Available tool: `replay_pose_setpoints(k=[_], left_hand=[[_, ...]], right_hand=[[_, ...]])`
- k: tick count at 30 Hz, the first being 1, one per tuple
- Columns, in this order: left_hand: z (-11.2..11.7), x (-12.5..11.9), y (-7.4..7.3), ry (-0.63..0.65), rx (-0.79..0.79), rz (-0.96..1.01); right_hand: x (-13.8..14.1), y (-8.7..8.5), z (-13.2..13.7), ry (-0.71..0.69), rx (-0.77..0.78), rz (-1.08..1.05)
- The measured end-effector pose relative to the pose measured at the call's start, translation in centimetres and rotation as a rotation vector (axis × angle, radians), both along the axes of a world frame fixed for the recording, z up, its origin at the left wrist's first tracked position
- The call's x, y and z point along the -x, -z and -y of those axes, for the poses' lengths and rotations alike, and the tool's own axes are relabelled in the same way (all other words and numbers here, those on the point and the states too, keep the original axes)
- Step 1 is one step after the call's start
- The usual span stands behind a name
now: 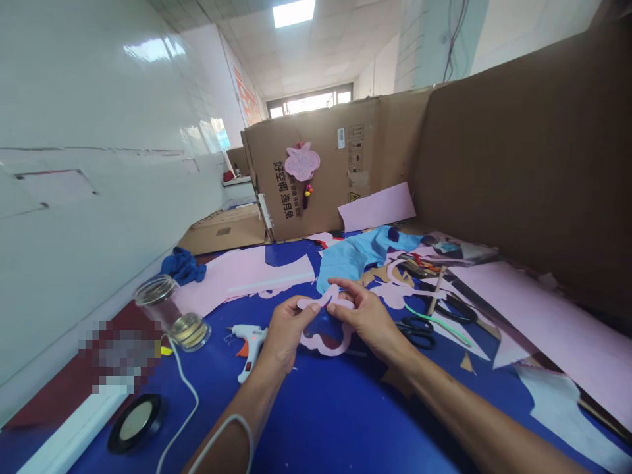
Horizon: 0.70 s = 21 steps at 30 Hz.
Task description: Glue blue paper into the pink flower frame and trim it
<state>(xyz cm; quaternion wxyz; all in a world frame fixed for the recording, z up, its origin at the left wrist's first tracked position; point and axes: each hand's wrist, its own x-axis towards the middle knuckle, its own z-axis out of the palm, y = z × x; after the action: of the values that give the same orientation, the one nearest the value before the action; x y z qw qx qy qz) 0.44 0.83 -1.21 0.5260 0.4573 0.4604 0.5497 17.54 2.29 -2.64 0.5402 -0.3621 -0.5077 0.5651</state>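
Note:
Both my hands hold one pink foam cut-out, a curved outline shape, just above the blue table top. My left hand pinches its upper left end between thumb and fingers. My right hand pinches the upper middle part, fingers closed on the foam. The lower loop of the cut-out hangs between my wrists. A white hot glue gun lies on the table right beside my left hand, its cord running back over my left forearm.
A clear jar lies on its side at left, a round black lid nearer me. Black scissors, a green strip and foam scraps lie right of my hands. Pink sheets, blue foam and cardboard walls ring the workspace.

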Motion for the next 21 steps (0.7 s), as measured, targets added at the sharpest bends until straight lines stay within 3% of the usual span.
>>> replay_pose_setpoints(k=[9,15,21], left_hand=[[-0.6,0.6,0.7,-0.047,0.006,0.024],[-0.7,0.7,1.0,-0.038,0.028,0.073],[-0.7,0.4,0.8,-0.048,0.035,0.113]], right_hand=[[0.0,0.4,-0.1,-0.099,-0.044,0.030],[-0.1,0.2,0.0,-0.041,-0.028,0.049],[-0.7,-0.4,-0.1,0.026,0.106,-0.068]])
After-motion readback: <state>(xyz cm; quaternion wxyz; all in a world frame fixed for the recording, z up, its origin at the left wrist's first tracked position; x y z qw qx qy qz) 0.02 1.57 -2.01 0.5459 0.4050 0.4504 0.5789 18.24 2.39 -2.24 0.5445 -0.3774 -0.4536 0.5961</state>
